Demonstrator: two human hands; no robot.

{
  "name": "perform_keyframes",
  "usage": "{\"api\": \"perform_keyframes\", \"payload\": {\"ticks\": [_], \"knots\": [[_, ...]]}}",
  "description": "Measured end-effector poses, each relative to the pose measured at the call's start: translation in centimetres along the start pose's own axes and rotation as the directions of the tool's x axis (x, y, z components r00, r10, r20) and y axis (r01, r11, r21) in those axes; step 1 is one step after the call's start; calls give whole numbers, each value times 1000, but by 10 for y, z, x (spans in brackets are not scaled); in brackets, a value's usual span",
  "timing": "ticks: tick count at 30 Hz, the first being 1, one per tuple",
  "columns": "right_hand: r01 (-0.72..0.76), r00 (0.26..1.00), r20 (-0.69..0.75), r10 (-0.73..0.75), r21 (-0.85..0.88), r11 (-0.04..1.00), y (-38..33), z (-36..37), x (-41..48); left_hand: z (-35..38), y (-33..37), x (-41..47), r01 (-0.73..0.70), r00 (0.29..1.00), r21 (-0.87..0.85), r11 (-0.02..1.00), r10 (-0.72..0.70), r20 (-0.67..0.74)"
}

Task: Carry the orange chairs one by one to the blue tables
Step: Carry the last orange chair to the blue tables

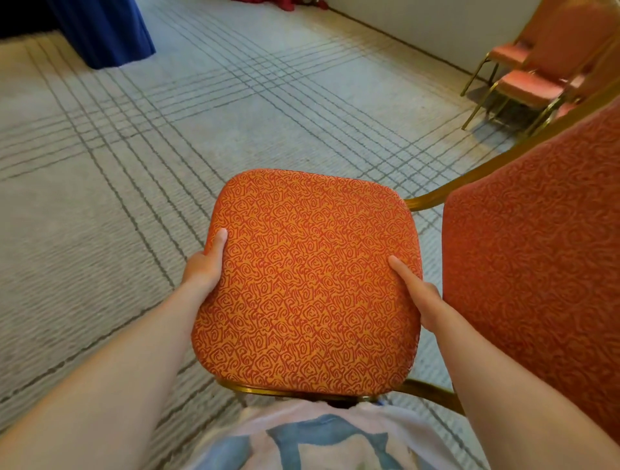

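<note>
Beyond held orange chair (302,275): blue drape (104,30), spare chairs (536,79).

- pale grey-beige woven carpet (100,201) covers pretty much the whole floor. It has dark thin lines running in bunches that cross each other, so you get a big plaid-type grid, with plainer ribbed patches between the bunches
- over on the far right the carpet picks up a warmer, yellowish light, with some darker shadow streaks across it
- plain off-white wall (436,27) in the upper right, meeting the carpet along a dark line that runs diagonally
- bit of dark red bunched fabric (288,4) on the floor at the very top edge, mostly cut off, can't tell what it belongs to
</note>
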State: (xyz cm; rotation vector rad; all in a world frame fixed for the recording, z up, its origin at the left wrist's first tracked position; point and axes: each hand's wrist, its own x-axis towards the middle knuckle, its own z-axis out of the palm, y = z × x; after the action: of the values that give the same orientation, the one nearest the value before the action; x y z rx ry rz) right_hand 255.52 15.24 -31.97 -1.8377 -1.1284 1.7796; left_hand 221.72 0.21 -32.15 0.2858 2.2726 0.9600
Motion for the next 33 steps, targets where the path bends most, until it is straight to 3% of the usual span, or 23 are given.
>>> {"api": "perform_keyframes", "payload": {"ticks": [20, 33], "knots": [[-35, 995, 82, 48, -161, 986, -269, 83, 290, 76, 218, 265, 146, 987, -52, 988, -149, -56], [-56, 996, 60, 60, -76, 996, -416, 213, 440, 74, 352, 504, 101, 995, -5, 995, -101, -16]]}}
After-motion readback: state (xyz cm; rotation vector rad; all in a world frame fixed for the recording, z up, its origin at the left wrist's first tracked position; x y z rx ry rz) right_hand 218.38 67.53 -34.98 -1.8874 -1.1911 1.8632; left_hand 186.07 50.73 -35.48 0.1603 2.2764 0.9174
